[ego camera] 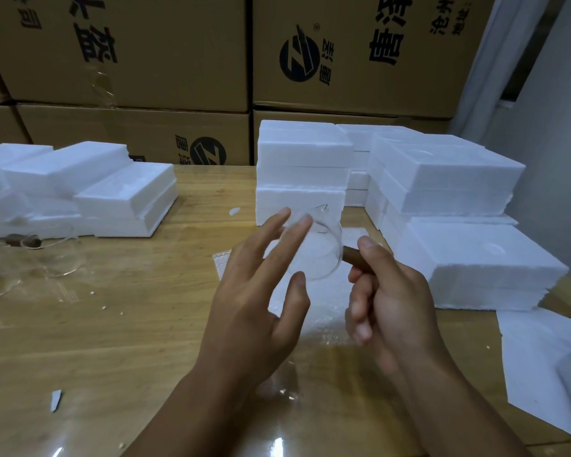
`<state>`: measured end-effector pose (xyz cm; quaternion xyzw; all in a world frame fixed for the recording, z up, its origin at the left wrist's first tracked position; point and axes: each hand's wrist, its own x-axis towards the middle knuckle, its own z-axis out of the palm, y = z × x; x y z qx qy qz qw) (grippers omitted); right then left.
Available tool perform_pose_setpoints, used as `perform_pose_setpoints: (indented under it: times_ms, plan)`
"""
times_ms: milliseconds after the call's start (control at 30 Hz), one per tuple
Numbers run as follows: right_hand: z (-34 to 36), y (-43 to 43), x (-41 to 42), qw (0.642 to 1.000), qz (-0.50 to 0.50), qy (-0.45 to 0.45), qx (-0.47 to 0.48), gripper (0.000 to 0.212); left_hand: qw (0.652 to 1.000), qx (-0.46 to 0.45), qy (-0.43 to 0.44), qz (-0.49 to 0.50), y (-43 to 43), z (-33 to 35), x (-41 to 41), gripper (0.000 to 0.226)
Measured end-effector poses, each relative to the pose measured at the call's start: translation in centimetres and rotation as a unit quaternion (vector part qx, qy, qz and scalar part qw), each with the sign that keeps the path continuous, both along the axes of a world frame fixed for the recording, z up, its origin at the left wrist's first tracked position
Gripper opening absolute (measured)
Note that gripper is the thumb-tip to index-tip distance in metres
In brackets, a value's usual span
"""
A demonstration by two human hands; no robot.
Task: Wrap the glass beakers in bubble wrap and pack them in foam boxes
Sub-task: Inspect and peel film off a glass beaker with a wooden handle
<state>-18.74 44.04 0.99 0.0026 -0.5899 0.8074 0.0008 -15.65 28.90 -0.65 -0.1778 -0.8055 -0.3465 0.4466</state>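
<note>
Glass beaker (314,249) up off the table (145,291) on one grip only: drop/knock risk.

Right hand (389,301) curls thumb + fingers round the brown handle (351,255), w/ the glass body sticking out to the side. Left hand (254,301) has its fingers straight and spread at the glass wall, holding nothing; contact unclear. If the handle twists in that grip, or the spread fingers nudge it, the beaker could swing into the foam boxes (300,199) just behind or fall to the table. Thin glass prob. chips first at what looks like a spout. Beaker is clear, round, thin-walled, hard to read vs. the white foam. It is unwrapped, above the bubble wrap (327,311) lying flat btw. the hands.
</note>
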Motion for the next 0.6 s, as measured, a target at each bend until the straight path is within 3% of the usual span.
perform_pose_setpoints:
  times_ms: [300, 600]
  plan:
    - [0.24, 0.18, -0.10, 0.992, 0.028, -0.085, -0.087, 0.044, 1.000, -0.019, 0.000, 0.002, 0.06, 0.24, 0.01, 0.051]
    - [0.10, 0.51, -0.49, 0.983, 0.035, -0.113, -0.140, 0.040, 0.998, -0.052, 0.000, -0.034, -0.07, -0.61, -0.36, 0.050]
